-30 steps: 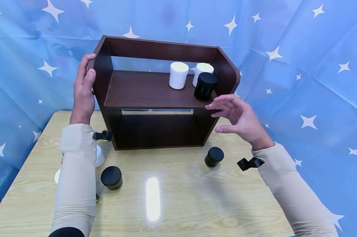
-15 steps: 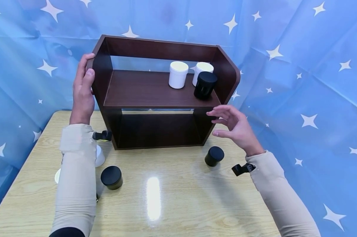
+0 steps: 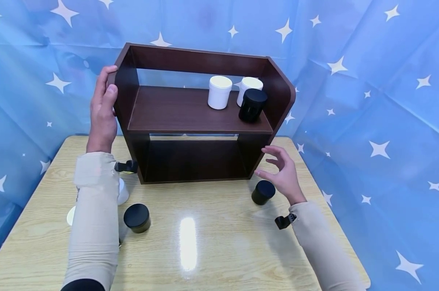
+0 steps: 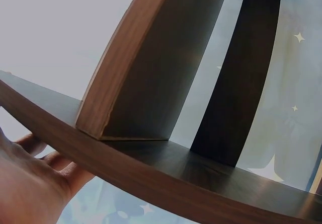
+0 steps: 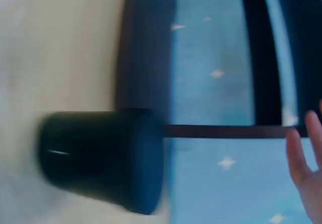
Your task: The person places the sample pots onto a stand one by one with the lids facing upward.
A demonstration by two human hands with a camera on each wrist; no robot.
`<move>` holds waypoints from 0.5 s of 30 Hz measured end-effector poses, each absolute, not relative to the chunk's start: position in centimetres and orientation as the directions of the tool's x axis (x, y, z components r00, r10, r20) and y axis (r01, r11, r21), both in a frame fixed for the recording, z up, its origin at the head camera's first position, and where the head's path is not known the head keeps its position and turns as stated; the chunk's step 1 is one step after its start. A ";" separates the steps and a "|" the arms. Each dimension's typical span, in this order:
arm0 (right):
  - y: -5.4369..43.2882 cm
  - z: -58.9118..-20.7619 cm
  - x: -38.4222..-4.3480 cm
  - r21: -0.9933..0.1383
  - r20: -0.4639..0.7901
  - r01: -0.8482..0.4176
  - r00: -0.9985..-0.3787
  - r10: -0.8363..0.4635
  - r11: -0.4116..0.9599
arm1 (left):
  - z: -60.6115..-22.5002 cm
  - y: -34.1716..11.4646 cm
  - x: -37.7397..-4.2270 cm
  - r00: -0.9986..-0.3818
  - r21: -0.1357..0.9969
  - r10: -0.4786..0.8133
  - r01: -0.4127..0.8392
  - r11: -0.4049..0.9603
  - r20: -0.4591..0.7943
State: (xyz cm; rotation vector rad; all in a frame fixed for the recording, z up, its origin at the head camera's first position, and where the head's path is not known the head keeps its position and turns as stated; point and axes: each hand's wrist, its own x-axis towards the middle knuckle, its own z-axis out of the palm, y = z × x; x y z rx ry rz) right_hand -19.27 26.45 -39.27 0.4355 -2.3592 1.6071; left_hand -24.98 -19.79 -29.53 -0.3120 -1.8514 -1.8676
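My left hand (image 3: 103,109) rests against the outer left side of a dark brown two-tier shelf (image 3: 168,107). In the left wrist view, the fingers (image 4: 78,176) of that hand pass behind the side panel (image 4: 126,166). A black lidded jar (image 3: 264,192) stands on the table in front of the shelf's right foot. Just above and beside this jar is my right hand (image 3: 283,173), thumb and fingers spread apart around nothing. Close up and blurred, the same jar (image 5: 100,158) fills the lower left of the right wrist view, apart from the fingers.
On the upper tier, at its right, stand a white jar (image 3: 219,93), another white jar (image 3: 249,87) and a black jar (image 3: 253,106). A wide black jar (image 3: 137,218) sits front left. Partly behind my left forearm is a white jar (image 3: 122,192). Star-patterned cloth (image 3: 379,101) surrounds the table (image 3: 234,242).
My right hand has come down from beside the upper tier to just above the black jar on the table. The left hand, shelf and jars keep their places.
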 end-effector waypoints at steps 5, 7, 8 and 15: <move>27.4 -42.8 -19.1 -0.868 0.317 -0.283 -0.948 0.018 0.408 | -29.5 -19.7 -24.9 -0.862 0.879 -0.179 0.476 0.040 0.475; 27.8 -43.9 -19.1 -0.886 0.281 -0.241 -0.958 0.046 0.396 | -29.5 -19.7 -24.9 -0.860 0.878 -0.181 0.476 0.045 0.476; 28.0 -44.4 -19.1 -0.895 0.263 -0.221 -0.963 0.059 0.387 | -29.5 -19.7 -24.9 -0.860 0.877 -0.182 0.477 0.047 0.477; 28.6 -46.4 -19.0 -0.927 0.203 -0.160 -0.975 0.093 0.339 | -29.5 -19.7 -24.9 -0.855 0.873 -0.183 0.486 0.043 0.485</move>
